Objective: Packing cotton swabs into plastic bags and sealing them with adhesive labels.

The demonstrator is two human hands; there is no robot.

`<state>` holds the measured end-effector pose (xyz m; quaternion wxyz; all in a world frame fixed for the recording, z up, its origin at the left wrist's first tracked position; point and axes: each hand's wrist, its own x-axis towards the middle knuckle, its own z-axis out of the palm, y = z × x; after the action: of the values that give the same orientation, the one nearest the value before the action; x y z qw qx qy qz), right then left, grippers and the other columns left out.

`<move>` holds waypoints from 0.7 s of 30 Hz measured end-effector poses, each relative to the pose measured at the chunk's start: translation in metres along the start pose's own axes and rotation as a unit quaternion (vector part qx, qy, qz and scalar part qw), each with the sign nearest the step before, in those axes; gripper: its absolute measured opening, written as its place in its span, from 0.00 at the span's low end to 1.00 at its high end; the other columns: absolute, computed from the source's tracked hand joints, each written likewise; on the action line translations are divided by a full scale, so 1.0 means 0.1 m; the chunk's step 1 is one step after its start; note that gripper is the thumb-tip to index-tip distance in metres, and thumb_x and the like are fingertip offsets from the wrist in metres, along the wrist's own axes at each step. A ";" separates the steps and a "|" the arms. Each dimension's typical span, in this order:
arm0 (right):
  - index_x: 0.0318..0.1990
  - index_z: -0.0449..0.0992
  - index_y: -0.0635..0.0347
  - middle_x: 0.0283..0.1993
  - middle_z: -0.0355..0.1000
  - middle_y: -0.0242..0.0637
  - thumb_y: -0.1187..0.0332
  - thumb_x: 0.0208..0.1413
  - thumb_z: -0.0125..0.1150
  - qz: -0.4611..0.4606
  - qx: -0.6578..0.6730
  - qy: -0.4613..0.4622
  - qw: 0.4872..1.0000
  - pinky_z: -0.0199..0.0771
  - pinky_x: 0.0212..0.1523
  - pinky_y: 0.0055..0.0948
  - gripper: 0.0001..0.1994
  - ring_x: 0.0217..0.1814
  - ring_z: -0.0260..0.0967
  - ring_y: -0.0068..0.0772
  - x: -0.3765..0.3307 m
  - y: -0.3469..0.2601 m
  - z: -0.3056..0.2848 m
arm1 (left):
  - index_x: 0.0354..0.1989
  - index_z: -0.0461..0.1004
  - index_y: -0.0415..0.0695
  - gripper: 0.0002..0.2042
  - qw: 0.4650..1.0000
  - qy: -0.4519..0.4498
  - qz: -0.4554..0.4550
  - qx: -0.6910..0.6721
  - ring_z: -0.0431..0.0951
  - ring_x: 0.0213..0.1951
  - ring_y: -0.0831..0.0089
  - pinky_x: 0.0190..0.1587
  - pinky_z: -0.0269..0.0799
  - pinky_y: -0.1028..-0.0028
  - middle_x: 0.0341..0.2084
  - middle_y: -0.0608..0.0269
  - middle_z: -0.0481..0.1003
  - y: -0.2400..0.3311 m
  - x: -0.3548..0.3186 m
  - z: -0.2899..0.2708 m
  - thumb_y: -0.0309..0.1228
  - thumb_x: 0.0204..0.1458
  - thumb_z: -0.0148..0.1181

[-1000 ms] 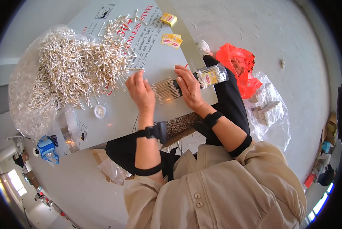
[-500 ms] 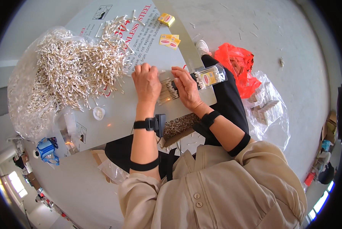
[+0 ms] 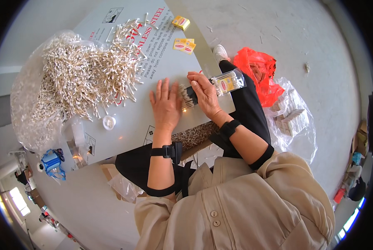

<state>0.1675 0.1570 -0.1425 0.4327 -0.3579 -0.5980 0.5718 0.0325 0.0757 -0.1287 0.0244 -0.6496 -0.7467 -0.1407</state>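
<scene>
On the metal-topped table my left hand (image 3: 166,104) lies flat with fingers spread, its edge against the ends of a row of cotton swabs (image 3: 186,96). My right hand (image 3: 206,96) is closed over a black holder (image 3: 191,92) in which those swabs lie side by side; the palm hides most of it. Beyond that hand, a clear plastic bag (image 3: 239,79) with swabs and a yellow card (image 3: 227,84) inside extends past the table edge. A large heap of loose swabs (image 3: 74,75) spills out of a clear sack at the left.
Yellow cards (image 3: 184,45) and a small yellow box (image 3: 181,22) lie at the far edge. A white round tub (image 3: 109,122) stands near the heap. Below the table edge is a carton of swabs (image 3: 192,137). Red bag (image 3: 257,73) and clear sack of packs (image 3: 292,116) sit right.
My left hand has opened from a closed grip and come down flat, nearer to me, beside the swabs. My right hand's fingers have curled more over the black holder.
</scene>
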 end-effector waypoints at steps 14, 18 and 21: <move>0.47 0.73 0.67 0.55 0.69 0.40 0.71 0.65 0.50 0.014 -0.020 -0.013 1.000 0.65 0.56 0.26 0.10 0.55 0.66 0.30 0.02 -0.05 -0.03 | 0.29 0.73 0.45 0.05 0.995 0.054 -0.032 -0.081 0.69 0.42 0.63 0.46 0.62 0.62 0.33 0.66 0.70 -0.12 0.33 -0.11 0.23 0.45 0.63; 0.47 0.73 0.67 0.55 0.69 0.41 0.71 0.65 0.51 0.008 -0.026 -0.014 1.000 0.65 0.57 0.27 0.09 0.56 0.66 0.31 0.02 -0.03 -0.03 | 0.28 0.73 0.46 0.05 0.998 0.049 -0.022 -0.040 0.69 0.42 0.62 0.45 0.61 0.62 0.33 0.66 0.70 -0.22 0.46 -0.12 0.24 0.44 0.64; 0.46 0.73 0.67 0.53 0.70 0.43 0.71 0.64 0.52 -0.009 -0.033 -0.003 0.999 0.67 0.54 0.28 0.09 0.53 0.68 0.36 0.02 0.01 -0.02 | 0.28 0.74 0.46 0.05 0.996 0.034 -0.025 -0.081 0.69 0.42 0.62 0.45 0.61 0.62 0.32 0.66 0.70 -0.22 0.46 -0.10 0.24 0.44 0.64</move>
<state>0.1688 0.1602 -0.1430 0.4240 -0.3648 -0.6208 0.5493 0.0023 0.1151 -0.1132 -0.0064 -0.6255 -0.7475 -0.2233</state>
